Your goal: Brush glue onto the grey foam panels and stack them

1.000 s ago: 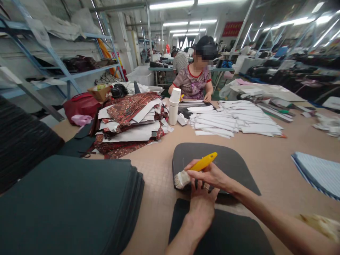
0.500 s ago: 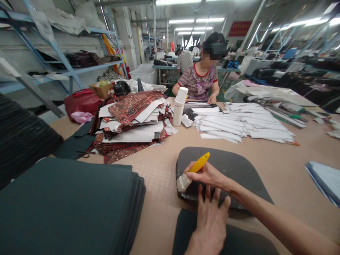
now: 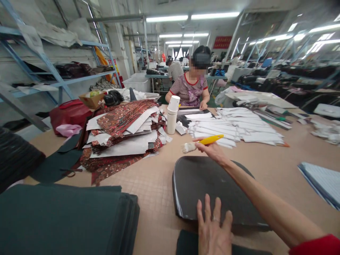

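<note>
My right hand [image 3: 208, 148] is closed round a brush [image 3: 211, 139] with a yellow handle and pale, whitish bristles. It holds the brush in the air over the far edge of a dark grey panel [image 3: 209, 177] with rounded corners. A whitish wet-looking streak runs along the panel's left edge. My left hand [image 3: 214, 223] lies on the near part of the panel, fingers spread, a ring on one finger. Beneath that hand, nearer to me, shows part of a dark green piece [image 3: 187, 242], mostly hidden by the hand and the frame edge.
To the left lies a stack of dark green sheets [image 3: 61, 216]. Behind it are patterned red-brown pieces [image 3: 119, 124], a white cup on a pale container [image 3: 171, 122], and white strips [image 3: 233, 124]. Papers [image 3: 320, 180] lie at right. A co-worker [image 3: 190, 85] sits across the table.
My right hand has lifted the brush off the panel's left edge and moved it away from me. The brush handle now lies flatter. My left hand stays spread on the panel; the view has shifted slightly.
</note>
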Tool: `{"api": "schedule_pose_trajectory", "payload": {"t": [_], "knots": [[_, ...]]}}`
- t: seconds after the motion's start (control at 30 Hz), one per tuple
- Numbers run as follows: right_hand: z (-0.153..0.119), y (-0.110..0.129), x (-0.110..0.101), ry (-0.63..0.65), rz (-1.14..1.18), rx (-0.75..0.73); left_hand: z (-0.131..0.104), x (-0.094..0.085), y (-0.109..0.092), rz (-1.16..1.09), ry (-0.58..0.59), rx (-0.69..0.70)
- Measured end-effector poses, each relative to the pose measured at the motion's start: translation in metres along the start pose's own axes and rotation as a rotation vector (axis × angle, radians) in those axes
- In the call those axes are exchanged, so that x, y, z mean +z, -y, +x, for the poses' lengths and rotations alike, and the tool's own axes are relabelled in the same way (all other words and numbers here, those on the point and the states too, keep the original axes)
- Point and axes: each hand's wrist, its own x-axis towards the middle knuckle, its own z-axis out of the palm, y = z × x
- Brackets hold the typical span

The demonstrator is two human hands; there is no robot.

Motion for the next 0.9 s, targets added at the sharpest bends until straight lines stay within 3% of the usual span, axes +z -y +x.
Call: {"api": "schedule_pose_trajectory", "payload": {"t": [0.17, 0.33, 0.5, 0.7, 0.8, 0.9], "knots": [[0.014, -0.001, -0.001, 0.261, 0.013, 0.000, 0.001, 0.015, 0.007, 0.099, -0.113, 0.044], [0.014, -0.019, -0.044, 0.280, -0.018, 0.049, 0.001, 0.017, 0.011, 0.167, -0.168, 0.079], [-0.010, -0.038, -0.105, 0.174, -0.079, 0.106, -0.001, 0.018, 0.013, 0.279, -0.180, 0.124], [-0.055, -0.059, -0.170, -0.077, -0.136, 0.178, -0.001, 0.025, 0.013, 0.375, -0.249, 0.085], [-0.074, -0.063, -0.189, -0.216, -0.152, 0.199, 0.000, 0.027, 0.014, 0.392, -0.270, 0.094], [-0.080, -0.069, -0.185, -0.320, -0.139, 0.186, 0.001, 0.027, 0.016, 0.403, -0.288, 0.104]]}}
